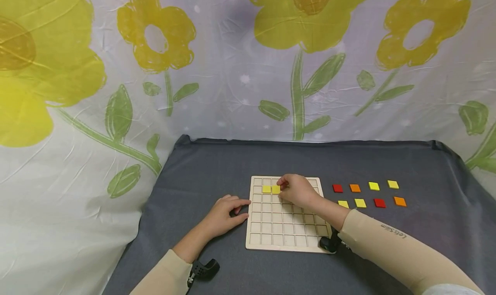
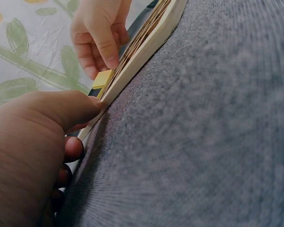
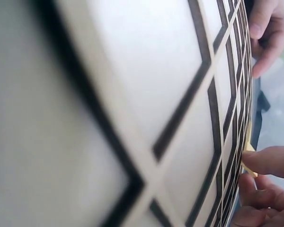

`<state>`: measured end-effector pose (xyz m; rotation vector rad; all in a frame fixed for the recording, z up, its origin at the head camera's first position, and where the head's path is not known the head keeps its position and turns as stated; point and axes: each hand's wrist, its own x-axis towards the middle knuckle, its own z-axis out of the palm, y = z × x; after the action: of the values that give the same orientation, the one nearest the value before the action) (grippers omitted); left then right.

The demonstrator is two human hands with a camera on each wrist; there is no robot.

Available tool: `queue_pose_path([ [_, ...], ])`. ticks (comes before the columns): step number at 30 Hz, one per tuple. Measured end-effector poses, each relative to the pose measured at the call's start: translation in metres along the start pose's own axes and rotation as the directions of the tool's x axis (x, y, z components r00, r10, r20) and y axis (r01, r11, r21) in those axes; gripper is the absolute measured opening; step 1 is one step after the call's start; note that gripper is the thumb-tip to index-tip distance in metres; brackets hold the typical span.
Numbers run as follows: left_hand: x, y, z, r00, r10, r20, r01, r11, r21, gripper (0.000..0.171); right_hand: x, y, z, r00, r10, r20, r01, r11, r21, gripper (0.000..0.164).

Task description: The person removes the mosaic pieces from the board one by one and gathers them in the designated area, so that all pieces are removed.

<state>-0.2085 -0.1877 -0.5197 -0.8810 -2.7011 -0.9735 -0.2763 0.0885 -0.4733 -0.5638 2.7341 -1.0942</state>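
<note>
A square wooden grid board (image 1: 267, 241) lies on the dark cloth. Two yellow square tiles sit side by side in its upper left cells; the left yellow tile (image 1: 266, 189) is uncovered. At the right-hand yellow tile (image 1: 275, 189) my right hand (image 1: 299, 192) reaches over the board, thumb and fingers pinching at a yellow piece (image 3: 249, 165), partly hidden by the thumb in the right wrist view. Against the board's left edge rest the fingertips of my left hand (image 1: 222, 215), its fingers extended; the left wrist view shows the thumb at the wooden rim (image 2: 128, 73).
Right of the board lie loose tiles in two rows: a red tile (image 1: 337, 188), an orange tile (image 1: 354, 187), a yellow tile (image 1: 373, 186) and several others. The right forearm (image 1: 387, 243) crosses the board's lower right corner. Behind the table hangs a flowered curtain (image 1: 228, 71).
</note>
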Motion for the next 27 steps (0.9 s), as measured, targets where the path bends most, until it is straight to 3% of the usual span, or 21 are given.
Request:
queue_pose_path([
  [19,0.0007,-0.0005,-0.0004,1.0,0.008,-0.002,-0.008,1.0,0.003,0.031,0.0039,0.0014,0.0022,0.994,-0.106,0.009,0.106,0.982,-0.155,0.034],
  [27,0.0005,-0.0011,0.0001,1.0,0.013,-0.002,-0.013,1.0,0.0,0.031,0.0025,0.004,-0.003,0.984,-0.178,0.006,0.176,0.968,-0.181,0.028],
])
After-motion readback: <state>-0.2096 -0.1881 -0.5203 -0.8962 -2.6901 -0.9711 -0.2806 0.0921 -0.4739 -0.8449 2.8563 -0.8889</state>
